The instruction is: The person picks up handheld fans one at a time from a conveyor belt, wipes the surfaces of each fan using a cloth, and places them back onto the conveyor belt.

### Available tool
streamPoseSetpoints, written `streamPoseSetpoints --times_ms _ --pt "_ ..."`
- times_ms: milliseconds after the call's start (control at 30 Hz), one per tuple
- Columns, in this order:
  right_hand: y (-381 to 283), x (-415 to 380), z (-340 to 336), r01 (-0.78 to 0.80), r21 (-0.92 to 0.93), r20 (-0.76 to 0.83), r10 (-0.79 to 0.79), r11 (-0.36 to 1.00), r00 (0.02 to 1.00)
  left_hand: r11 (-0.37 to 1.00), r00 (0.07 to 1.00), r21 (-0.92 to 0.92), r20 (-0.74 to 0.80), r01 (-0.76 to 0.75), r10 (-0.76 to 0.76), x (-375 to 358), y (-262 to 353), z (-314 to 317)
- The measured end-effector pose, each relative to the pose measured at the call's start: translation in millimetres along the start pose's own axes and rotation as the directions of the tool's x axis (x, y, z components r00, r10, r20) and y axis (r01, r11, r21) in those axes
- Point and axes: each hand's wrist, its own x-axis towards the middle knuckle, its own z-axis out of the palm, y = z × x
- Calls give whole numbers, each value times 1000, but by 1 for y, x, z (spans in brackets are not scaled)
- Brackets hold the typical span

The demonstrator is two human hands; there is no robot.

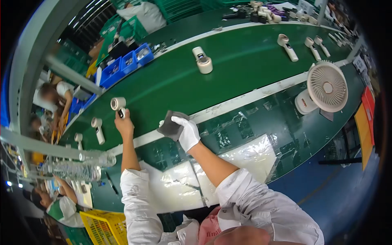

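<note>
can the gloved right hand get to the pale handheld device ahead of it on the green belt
Probably yes: only bare green belt seems to lie between the right hand and the handheld device. The gray cloth in that hand may need putting down first.

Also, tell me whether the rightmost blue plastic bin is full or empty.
Not empty: small pale parts show inside the blue plastic bin; whether it's full, I cannot tell.

cloth (170,127) between handheld fan (118,103) and desk fan (328,87)
</note>
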Motion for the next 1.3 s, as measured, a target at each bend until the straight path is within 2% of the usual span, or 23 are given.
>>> streamPoseSetpoints --times_ms 67,133,167,233,300,333,400,433,467,567,600,667,800,833,900,933,967,1033,1067,1100,1167,1233,1300 --pt "-15 8 0 -25 182 -23 29 983 999 931 998 360 -14 57 -56 -2 17 16" --pt "-22 10 1 -25 264 -44 38 964 998 726 993 679 -55 112 -101 -7 36 23" --pt "-23 11 2 -11 259 -55 26 966 998 687 992 725 -113 43 58 -8 44 28" --pt "-24 12 5 0 254 -63 17 967 998 576 904 814 -193 -69 382 -8 69 37" --pt "-24 10 9 -3 171 -81 17 985 997 657 961 708 119 -259 250 14 112 56" --pt "-24 10 13 -19 156 -91 33 988 995 624 872 609 327 -489 365 37 112 81" --pt "-12 19 0 -7 153 -85 20 988 996 546 648 358 310 -758 696 40 151 132" --pt "-13 24 -6 11 148 -82 2 989 997 494 577 300 434 -816 692 41 182 152" --pt "-20 19 3 -26 162 -78 39 986 996 443 493 233 550 -865 674 41 205 168" --pt "-34 17 6 -9 142 -75 20 990 997 242 297 175 631 -954 717 37 232 216" --pt "-35 17 4 6 159 -61 4 987 998 328 297 96 701 -940 648 35 239 226" --pt "-37 22 0 25 184 -37 -19 983 999 334 278 85 760 -939 587 36 234 236" --pt "-31 31 -8 45 246 -21 -41 968 999 204 178 67 782 -977 597 52 220 220" --pt "-29 31 -7 67 256 -42 -59 964 997 246 183 23 733 -969 655 54 217 209" --pt "-30 28 -4 35 195 -57 -25 980 998 419 323 83 774 -904 545 53 209 180" --pt "-38 22 10 41 255 -144 -4 966 990 501 393 126 787 -857 476 53 203 165" --pt "-43 17 17 38 221 -157 -3 975 988 481 458 159 652 -862 604 56 176 158" --pt "-42 18 16 38 195 -149 -9 980 989 842 705 30 564 -538 430 42 172 123" --pt "-36 24 7 39 201 -131 -12 979 991 945 800 -53 519 -322 302 34 169 104" --pt "-32 28 2 46 252 -136 -11 967 991 975 830 -195 523 -107 196 30 155 91" --pt "-33 27 4 16 210 -147 16 978 989 875 827 -459 545 157 137 7 139 51" --pt "-33 24 2 16 141 -104 -1 990 995 649 850 -669 523 362 65 -26 122 22" --pt "-32 21 5 12 103 -79 -4 995 997 515 852 -740 523 432 36 -58 107 -3"
